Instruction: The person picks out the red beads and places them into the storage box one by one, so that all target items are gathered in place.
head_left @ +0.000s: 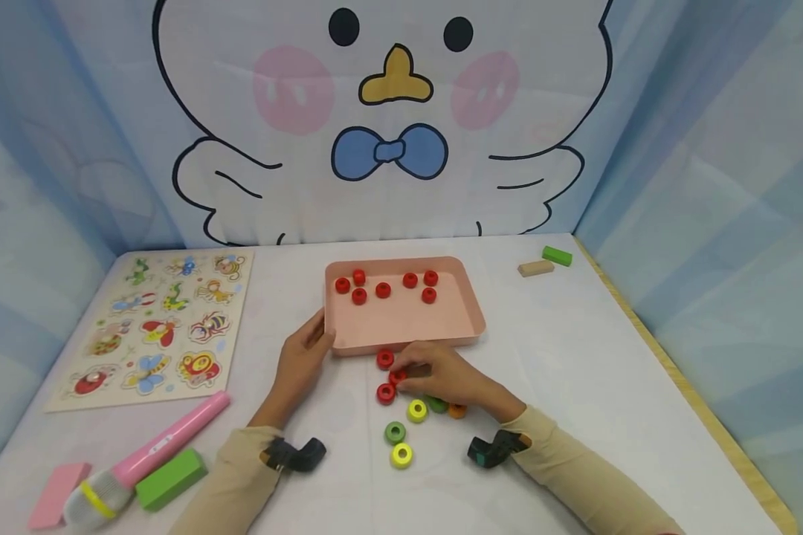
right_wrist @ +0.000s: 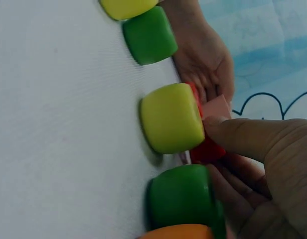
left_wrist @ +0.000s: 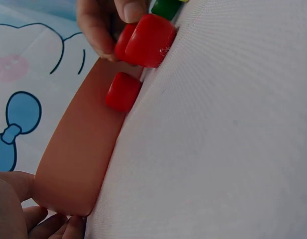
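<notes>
My left hand [head_left: 302,353] grips the front left corner of a pink tray [head_left: 401,323], which holds several red beads [head_left: 383,290]. Just in front of the tray, my right hand [head_left: 444,375] pinches a red bead [head_left: 397,377] between thumb and fingers. Two more red beads lie beside it, one close to the tray wall [left_wrist: 88,144] and one [head_left: 385,394] nearer to me. Yellow beads [head_left: 417,411] and a green bead [head_left: 395,433] lie closer still. Partly hidden under my right hand are another green bead [right_wrist: 181,196] and an orange bead [head_left: 457,411].
On the left lies a board with insect pictures [head_left: 160,327]. In front of it are a pink toy microphone [head_left: 167,442], a green block [head_left: 172,479] and a pink block [head_left: 59,494]. A small green block [head_left: 557,256] and a wooden block [head_left: 536,268] lie at the back right.
</notes>
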`<move>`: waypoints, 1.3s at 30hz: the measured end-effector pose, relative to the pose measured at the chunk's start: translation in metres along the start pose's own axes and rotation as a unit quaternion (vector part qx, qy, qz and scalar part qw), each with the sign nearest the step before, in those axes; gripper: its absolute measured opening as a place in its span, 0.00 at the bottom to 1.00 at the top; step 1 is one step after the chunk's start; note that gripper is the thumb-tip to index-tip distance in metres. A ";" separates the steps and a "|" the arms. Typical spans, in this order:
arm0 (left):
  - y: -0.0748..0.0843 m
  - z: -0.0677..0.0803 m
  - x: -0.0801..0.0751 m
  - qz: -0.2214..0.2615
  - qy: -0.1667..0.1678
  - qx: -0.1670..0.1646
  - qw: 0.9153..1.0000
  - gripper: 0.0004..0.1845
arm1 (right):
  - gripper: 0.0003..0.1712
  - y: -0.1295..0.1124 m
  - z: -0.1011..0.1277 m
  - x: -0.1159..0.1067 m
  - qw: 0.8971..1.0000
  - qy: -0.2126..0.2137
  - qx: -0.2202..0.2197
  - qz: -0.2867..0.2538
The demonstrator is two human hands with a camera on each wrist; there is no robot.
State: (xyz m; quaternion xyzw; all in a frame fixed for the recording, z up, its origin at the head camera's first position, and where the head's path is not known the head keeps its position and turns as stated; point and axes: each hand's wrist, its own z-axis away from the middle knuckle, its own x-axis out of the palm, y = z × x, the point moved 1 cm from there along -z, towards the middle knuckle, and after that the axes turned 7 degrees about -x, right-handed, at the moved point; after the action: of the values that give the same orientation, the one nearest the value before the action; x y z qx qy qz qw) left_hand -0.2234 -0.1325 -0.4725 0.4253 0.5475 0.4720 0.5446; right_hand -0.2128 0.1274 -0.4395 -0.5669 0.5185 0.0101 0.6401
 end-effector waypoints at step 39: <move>-0.003 -0.001 0.002 0.008 0.003 0.000 1.000 0.29 | 0.17 0.053 -0.106 -0.064 0.991 -0.038 0.127 0.018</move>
State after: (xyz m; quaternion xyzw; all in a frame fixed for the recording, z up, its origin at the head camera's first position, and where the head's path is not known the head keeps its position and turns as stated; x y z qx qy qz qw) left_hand -0.2245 -0.1317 -0.4756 0.4281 0.5462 0.4772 0.5391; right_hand -0.3434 0.1050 -0.4148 -0.4710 0.5009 -0.0231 0.7258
